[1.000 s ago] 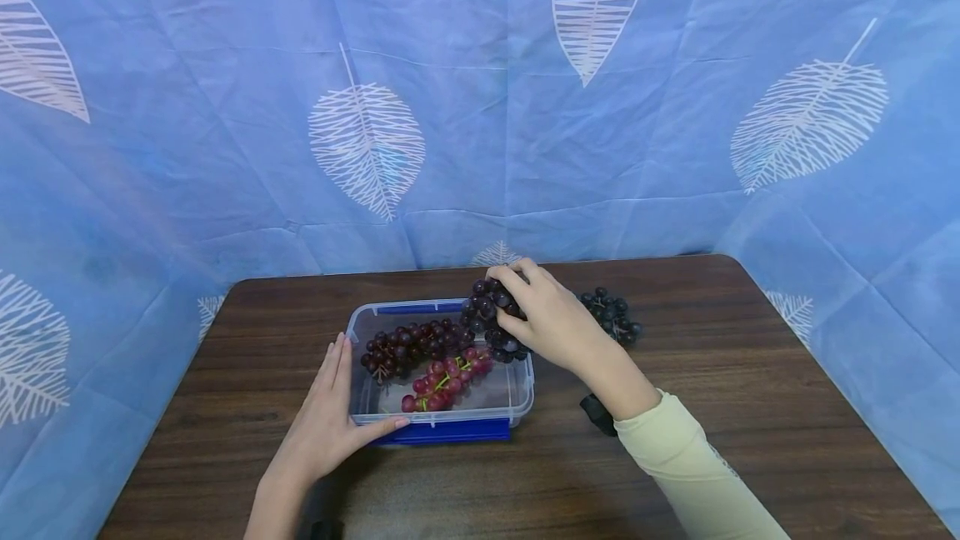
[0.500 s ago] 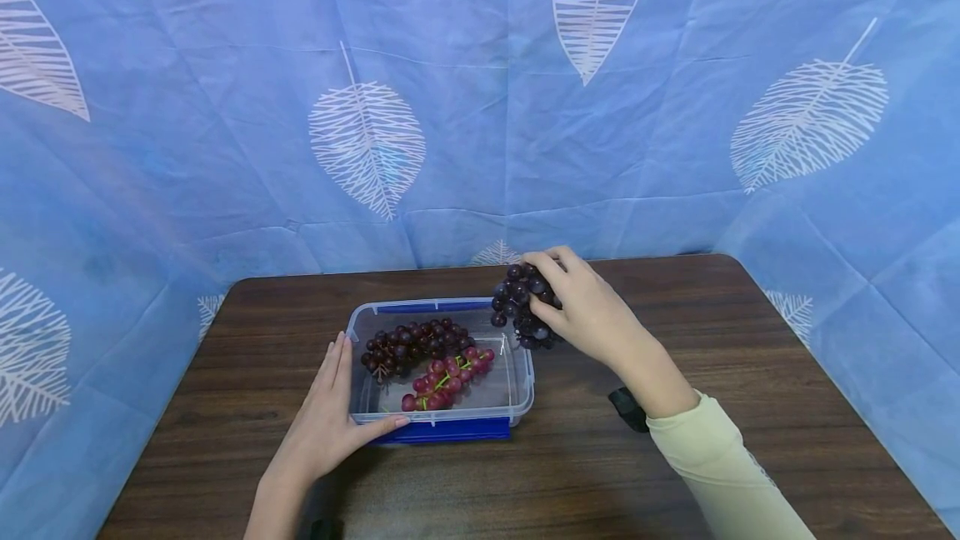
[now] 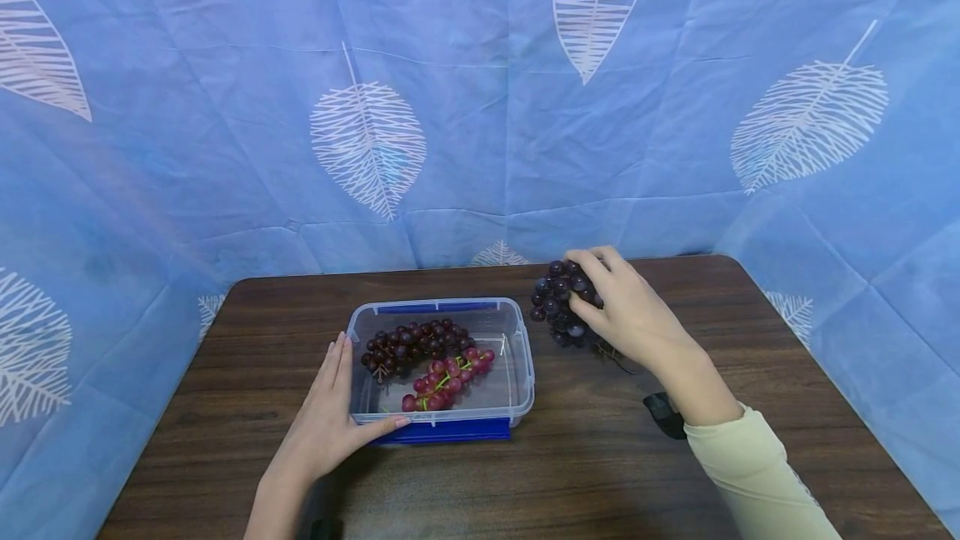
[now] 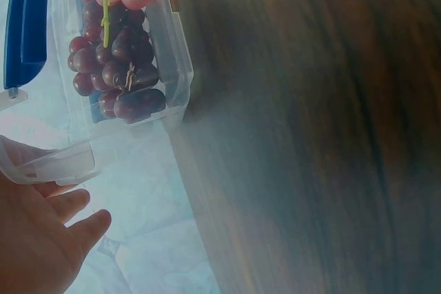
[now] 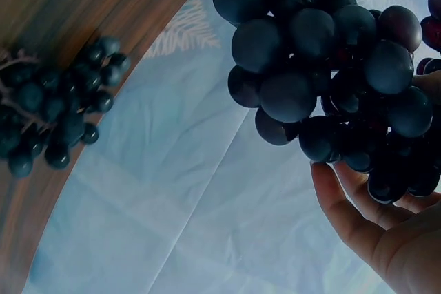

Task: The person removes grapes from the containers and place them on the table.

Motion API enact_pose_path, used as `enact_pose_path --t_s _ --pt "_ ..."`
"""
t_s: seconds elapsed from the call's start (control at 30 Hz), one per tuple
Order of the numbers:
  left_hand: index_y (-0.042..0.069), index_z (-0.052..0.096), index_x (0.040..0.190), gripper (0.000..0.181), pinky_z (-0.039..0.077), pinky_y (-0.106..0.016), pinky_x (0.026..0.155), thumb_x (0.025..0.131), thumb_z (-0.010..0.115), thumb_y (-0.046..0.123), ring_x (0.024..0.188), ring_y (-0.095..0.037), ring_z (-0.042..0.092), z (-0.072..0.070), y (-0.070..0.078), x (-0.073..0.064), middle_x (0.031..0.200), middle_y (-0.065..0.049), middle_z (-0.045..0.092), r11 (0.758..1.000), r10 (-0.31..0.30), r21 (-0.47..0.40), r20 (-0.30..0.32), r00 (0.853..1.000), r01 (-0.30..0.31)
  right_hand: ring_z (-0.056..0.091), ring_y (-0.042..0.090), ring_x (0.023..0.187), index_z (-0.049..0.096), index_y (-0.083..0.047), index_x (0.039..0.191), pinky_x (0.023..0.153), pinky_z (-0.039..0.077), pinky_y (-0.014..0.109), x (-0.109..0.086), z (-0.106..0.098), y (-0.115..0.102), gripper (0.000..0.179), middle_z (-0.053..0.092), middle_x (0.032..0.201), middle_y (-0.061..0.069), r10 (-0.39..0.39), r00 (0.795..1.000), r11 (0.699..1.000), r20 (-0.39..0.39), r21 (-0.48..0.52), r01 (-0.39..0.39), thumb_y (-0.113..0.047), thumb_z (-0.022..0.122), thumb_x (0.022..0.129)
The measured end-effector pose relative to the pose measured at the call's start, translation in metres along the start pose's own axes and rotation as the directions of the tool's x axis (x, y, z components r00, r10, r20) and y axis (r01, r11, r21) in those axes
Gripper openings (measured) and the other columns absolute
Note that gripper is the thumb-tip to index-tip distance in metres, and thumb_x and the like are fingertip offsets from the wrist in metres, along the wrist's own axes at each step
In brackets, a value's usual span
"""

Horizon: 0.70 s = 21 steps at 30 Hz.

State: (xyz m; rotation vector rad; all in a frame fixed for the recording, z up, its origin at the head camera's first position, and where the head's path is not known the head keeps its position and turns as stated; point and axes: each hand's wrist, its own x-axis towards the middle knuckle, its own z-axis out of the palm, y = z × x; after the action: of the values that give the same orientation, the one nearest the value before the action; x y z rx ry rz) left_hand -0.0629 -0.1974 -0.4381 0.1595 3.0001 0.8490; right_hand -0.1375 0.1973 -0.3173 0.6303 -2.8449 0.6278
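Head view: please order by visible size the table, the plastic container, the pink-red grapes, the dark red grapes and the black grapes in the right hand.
1. Table
2. Plastic container
3. Dark red grapes and black grapes: too alike to rank; the right hand partly hides the latter
4. Pink-red grapes

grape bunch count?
4: dark-red bunch and pink bunch in the clear box, black bunch in the right hand, blue-black bunch on the table. The hand may hide more.
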Motion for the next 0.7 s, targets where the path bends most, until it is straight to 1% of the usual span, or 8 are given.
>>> enact_pose_path --t_s 0.17,0.47,0.7 --pt "0.001 -0.002 0.169 0.138 0.021 -0.073 0.121 0.082 0.075 0.075 0.16 -0.052 0.007 0.0 0.0 0.0 0.175 -0.026 -0.001 1.0 -0.003 0.0 0.002 1.0 0.003 0.06 0.046 0.124 0.049 -0.003 0.153 0.095 0.054 0.062 -0.008 -0.007 0.011 0.052 0.051 0.144 0.027 0.021 1.0 1.0 -0.004 -0.008 -0.021 -0.012 0.064 0.104" --pt "0.001 -0.001 0.169 0.139 0.022 -0.073 0.121 0.081 0.075 0.077 0.16 -0.052 0.007 -0.002 0.002 0.0 0.176 -0.026 -0.001 1.0 -0.02 0.001 0.008 1.0 0.02 0.064 0.048 0.111 0.049 0.001 0.151 0.084 0.056 0.062 -0.023 -0.01 0.036 0.053 0.052 0.137 0.032 -0.017 0.998 0.999 -0.066 -0.039 0.014 -0.007 0.067 0.101" --pt "0.002 -0.003 0.169 0.139 0.022 -0.074 0.121 0.082 0.075 0.077 0.16 -0.052 0.006 -0.002 0.003 -0.001 0.175 -0.026 -0.002 1.0 -0.022 -0.004 0.017 1.0 0.022 0.063 0.051 0.109 0.049 0.001 0.15 0.082 0.055 0.063 -0.031 -0.015 0.052 0.053 0.051 0.136 0.033 0.009 0.996 0.998 -0.086 -0.054 -0.014 -0.006 0.068 0.101"
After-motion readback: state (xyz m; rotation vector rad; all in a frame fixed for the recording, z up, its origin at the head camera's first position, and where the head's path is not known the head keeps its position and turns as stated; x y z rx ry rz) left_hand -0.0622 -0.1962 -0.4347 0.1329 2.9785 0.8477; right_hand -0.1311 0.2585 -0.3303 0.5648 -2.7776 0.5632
